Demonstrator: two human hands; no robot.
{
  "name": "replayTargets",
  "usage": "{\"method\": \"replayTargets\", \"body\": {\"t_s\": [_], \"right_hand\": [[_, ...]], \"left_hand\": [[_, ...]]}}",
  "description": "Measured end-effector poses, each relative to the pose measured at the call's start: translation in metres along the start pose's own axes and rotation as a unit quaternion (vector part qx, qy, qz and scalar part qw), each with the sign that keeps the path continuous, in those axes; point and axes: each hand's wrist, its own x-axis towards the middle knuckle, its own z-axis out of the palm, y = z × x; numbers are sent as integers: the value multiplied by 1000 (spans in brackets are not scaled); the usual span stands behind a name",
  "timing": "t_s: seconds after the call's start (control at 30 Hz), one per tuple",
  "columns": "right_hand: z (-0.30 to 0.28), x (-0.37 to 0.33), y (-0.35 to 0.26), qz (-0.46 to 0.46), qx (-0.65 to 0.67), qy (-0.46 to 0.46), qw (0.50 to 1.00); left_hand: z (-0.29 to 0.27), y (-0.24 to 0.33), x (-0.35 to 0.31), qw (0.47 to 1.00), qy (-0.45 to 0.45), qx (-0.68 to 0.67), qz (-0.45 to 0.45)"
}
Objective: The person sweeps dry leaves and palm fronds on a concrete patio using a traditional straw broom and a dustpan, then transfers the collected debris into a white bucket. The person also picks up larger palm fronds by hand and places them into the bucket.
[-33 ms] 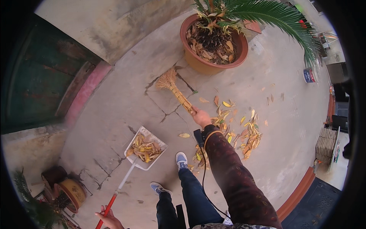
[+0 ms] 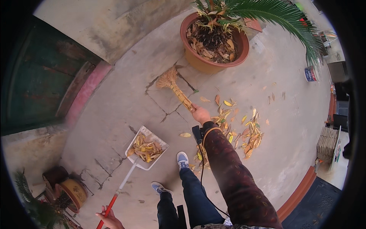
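Note:
My right hand (image 2: 201, 115) is closed around the stubby handle of a straw hand broom (image 2: 176, 91). The broom is held out in front, its bristles fanning toward the far left. At the lower left edge, my left hand (image 2: 109, 220) holds the red and white long handle of a white dustpan (image 2: 164, 147), partly cut off by the frame. In the pan lies a heap of dry yellow-brown leaves (image 2: 146, 149). Beyond and below my right wrist, more fallen leaves (image 2: 251, 133) are strewn over the concrete; my sleeve hides some. One yellow leaf (image 2: 185, 134) lies alone between pan and forearm.
A large brown pot (image 2: 207, 66) with a palm-like plant stands at the far side. To the left are a green door (image 2: 45, 72) and a pink sill (image 2: 88, 86). Smaller pots (image 2: 74, 192) stand lower left. A bucket (image 2: 310, 74) sits at the right. My shoes are below the leaves.

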Motion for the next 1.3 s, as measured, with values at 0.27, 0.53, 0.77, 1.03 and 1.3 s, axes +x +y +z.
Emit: {"method": "replayTargets", "body": {"t_s": [0.27, 0.53, 0.77, 1.03, 1.3], "right_hand": [[-60, -101, 152, 196, -64, -16, 978], [-131, -266, 230, 295, 55, 3, 954], [-66, -161, 155, 139, 25, 15, 990], [-56, -101, 189, 194, 93, 22, 976], [-101, -273, 235, 294, 102, -5, 950]], "left_hand": [[20, 3, 3, 999, -22, 42, -9], [23, 9, 1, 997, -17, 69, -2], [11, -5, 1, 994, -20, 104, 2], [-23, -21, 9, 993, -15, 116, -1], [-38, -12, -12, 995, 9, 100, -21]]}}
